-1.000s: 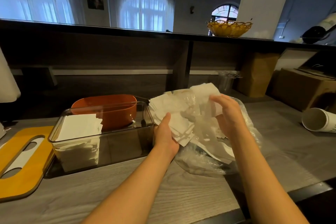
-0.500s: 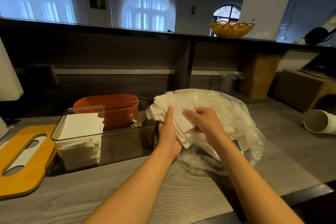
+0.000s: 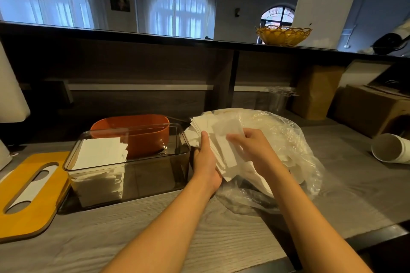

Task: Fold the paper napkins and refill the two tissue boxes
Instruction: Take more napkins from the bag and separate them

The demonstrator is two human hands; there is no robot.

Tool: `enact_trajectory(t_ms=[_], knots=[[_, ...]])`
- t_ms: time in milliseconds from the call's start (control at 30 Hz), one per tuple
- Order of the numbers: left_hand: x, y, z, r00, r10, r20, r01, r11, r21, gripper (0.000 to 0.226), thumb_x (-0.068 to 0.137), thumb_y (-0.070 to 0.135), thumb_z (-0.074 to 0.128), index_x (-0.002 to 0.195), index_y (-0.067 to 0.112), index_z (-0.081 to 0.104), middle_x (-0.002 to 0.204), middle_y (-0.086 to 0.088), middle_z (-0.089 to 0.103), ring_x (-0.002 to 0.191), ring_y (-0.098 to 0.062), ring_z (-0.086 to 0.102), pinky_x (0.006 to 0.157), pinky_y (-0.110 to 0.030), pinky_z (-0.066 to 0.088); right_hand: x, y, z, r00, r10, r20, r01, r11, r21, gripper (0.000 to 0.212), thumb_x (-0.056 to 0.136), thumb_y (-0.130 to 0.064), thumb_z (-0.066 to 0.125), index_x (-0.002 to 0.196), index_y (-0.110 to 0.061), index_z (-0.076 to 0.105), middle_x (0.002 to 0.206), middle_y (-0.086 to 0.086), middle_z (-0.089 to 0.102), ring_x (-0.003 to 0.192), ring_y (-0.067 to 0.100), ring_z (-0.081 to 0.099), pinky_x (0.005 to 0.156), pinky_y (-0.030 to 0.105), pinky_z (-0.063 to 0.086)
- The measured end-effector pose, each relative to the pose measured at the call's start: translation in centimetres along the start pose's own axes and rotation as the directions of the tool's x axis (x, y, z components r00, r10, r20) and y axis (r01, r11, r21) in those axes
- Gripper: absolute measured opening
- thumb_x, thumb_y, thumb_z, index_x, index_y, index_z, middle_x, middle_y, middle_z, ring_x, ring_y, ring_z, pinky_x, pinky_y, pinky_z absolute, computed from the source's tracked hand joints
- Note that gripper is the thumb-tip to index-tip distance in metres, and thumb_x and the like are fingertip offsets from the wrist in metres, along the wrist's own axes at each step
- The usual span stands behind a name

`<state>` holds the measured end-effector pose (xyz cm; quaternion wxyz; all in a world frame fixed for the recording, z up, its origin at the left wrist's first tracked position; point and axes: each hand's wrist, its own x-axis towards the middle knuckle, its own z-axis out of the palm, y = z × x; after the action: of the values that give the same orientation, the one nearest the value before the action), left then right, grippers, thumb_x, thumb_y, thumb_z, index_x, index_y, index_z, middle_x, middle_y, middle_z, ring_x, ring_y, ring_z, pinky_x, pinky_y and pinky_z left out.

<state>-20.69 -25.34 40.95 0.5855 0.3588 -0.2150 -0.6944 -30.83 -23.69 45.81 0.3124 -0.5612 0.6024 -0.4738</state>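
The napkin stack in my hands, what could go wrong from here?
1. The napkins are fanned unevenly in your left hand; as your right hand pulls some, loose ones may slip into the plastic bag.
2. The clear box holds a pile only on its left side; adding a crooked stack could topple it.

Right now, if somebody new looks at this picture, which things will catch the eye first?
At centre, the left hand grips a fanned stack of paper napkins while the right hand picks at it, over a crinkled plastic bag. Left of them stands a clear tissue box, partly filled, with an orange tub behind and a yellow slotted lid beside it.
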Motion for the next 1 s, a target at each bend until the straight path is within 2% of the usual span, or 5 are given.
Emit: enact_trajectory(t_ms=[200,333,567,800,1000], knots=[[0.0,0.2,-0.1,0.993,-0.036,0.113,0.037,0.999,-0.008,0.054,0.092,0.072,0.041,0.124,0.032,0.058,0.118,-0.009,0.071,0.109,-0.032,0.067,0.099,-0.054,0.053,-0.3,-0.2,0.6,0.99,-0.062,0.127,0.069,0.996,-0.053,0.016,0.105,-0.025,0.047,0.101,-0.029,0.061,0.093,-0.011,0.062,0.088,0.012,0.06,0.066,0.019,0.046],[-0.5,0.2,-0.1,0.999,0.012,0.041,-0.01,0.999,-0.046,0.043,0.096,0.027,0.066,0.137,0.02,0.052,0.119,-0.011,0.069,0.106,-0.032,0.068,0.096,-0.054,0.054,0.0,0.0,0.6,0.983,-0.03,0.182,0.047,0.995,-0.087,0.015,0.105,-0.02,0.045,0.107,-0.028,0.058,0.092,-0.016,0.06,0.085,0.007,0.059,0.069,0.018,0.047],[-1.3,0.8,-0.5,0.97,-0.011,0.242,0.034,0.995,-0.091,0.034,0.101,0.031,0.053,0.133,0.019,0.058,0.115,-0.014,0.073,0.101,-0.033,0.07,0.079,-0.044,0.057,0.8,0.4,-1.7,0.932,-0.156,-0.328,0.189,0.979,0.071,0.02,0.103,-0.031,0.049,0.111,-0.021,0.064,0.101,-0.006,0.065,0.094,0.01,0.061,0.078,0.024,0.049],[-1.9,1.2,-0.7,0.909,-0.027,0.416,0.035,0.999,-0.012,0.027,0.099,0.031,0.051,0.122,0.02,0.059,0.092,-0.01,0.075,0.084,-0.028,0.074,0.068,-0.041,0.061,-0.8,-1.2,-2.2,0.981,0.177,0.082,-0.194,0.83,0.523,0.054,0.1,-0.062,0.03,0.088,-0.022,0.064,0.073,-0.002,0.074,0.082,0.021,0.068,0.071,0.034,0.054],[-1.6,0.4,-0.4,0.934,-0.058,0.354,0.015,0.992,0.124,0.03,0.099,0.017,0.055,0.129,0.017,0.059,0.108,-0.015,0.073,0.099,-0.034,0.07,0.082,-0.045,0.058,-0.4,-0.9,-2.6,0.996,0.089,0.008,-0.079,0.83,0.553,0.045,0.096,-0.058,0.048,0.109,-0.023,0.071,0.113,0.004,0.072,0.104,0.023,0.067,0.093,0.046,0.053]])
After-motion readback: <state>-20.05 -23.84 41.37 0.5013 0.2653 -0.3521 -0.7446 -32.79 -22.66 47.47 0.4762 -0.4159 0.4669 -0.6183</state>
